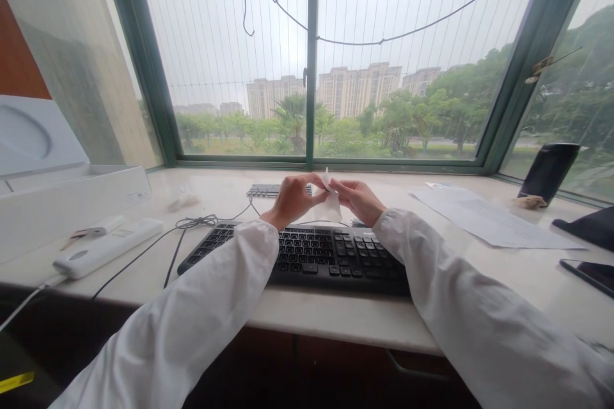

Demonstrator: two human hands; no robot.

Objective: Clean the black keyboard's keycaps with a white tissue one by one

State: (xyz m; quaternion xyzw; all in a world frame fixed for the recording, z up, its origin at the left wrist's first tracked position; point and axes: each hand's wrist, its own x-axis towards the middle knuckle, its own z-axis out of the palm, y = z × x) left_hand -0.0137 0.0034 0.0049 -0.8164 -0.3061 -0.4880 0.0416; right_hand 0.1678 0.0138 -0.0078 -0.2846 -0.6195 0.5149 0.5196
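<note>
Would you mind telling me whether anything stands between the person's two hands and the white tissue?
Nothing visible does: the left hand and the right hand both hold the white tissue directly. The black keyboard lies below them, not in between.

A paper sheet [489, 218] lies near the green-framed window [311, 64].

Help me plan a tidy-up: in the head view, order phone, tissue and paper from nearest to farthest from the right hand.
1. Tissue: nearest, held by the right hand, at its left side.
2. Paper: lying flat to the hand's right.
3. Phone: farther right, partly cut off by the picture's edge.
</note>
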